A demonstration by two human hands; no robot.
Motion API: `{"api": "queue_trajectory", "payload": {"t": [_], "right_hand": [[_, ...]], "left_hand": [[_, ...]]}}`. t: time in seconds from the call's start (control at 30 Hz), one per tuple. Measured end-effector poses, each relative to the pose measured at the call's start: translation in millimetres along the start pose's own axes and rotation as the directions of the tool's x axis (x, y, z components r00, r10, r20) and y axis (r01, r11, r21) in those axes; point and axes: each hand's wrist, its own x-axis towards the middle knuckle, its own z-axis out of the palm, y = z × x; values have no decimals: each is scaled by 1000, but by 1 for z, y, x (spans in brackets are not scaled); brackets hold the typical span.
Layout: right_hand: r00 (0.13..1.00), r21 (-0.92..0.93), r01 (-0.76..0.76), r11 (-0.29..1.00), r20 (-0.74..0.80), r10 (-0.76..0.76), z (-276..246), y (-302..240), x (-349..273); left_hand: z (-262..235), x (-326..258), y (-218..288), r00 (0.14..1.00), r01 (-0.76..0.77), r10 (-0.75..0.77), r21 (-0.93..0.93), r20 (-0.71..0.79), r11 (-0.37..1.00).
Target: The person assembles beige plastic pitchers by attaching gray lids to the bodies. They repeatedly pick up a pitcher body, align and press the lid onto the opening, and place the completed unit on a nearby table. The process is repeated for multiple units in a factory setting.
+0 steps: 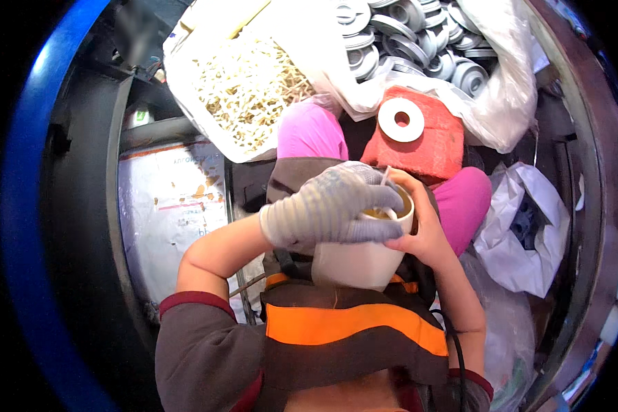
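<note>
My left hand (pixel 329 206), in a grey knit glove, reaches over the top of a white cup-shaped part (pixel 360 262) and grips something thin and pale at its rim. The bare right hand (pixel 422 230) holds that white part from the right side, close to my chest. Just beyond the hands lies a red block (pixel 429 147) with a white ring (pixel 401 119) resting on it. My pink-clad knees (pixel 310 130) show on either side of it.
A white sack of pale small sticks (pixel 244 89) stands at the upper left. A clear bag of several grey metal rings (pixel 419 38) sits at the top right. A crumpled white plastic bag (pixel 522 226) lies at the right. A blue curved edge (pixel 27 206) borders the left.
</note>
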Motion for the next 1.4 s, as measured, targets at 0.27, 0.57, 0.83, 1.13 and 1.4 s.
{"api": "queue_trajectory", "payload": {"t": [0.27,0.57,0.83,1.13,1.4], "right_hand": [[946,-242,324,914,92,-311,-7,25,-22],[961,-516,-117,848,-273,-33,-7,7,-21],[681,5,-450,893,-646,346,-155,53,-154],[-65,-537,-770,-345,-471,880,-95,262,-421],[-24,-510,-684,-522,-699,714,-62,243,-442]], "left_hand": [[6,-42,-36,646,135,-667,-805,-371,578],[-84,14,-45,732,582,-412,183,-542,792],[52,-17,-81,782,458,-520,-883,343,106],[60,24,-56,717,626,-432,-778,547,53],[52,12,-78,619,700,-610,-699,495,143]]}}
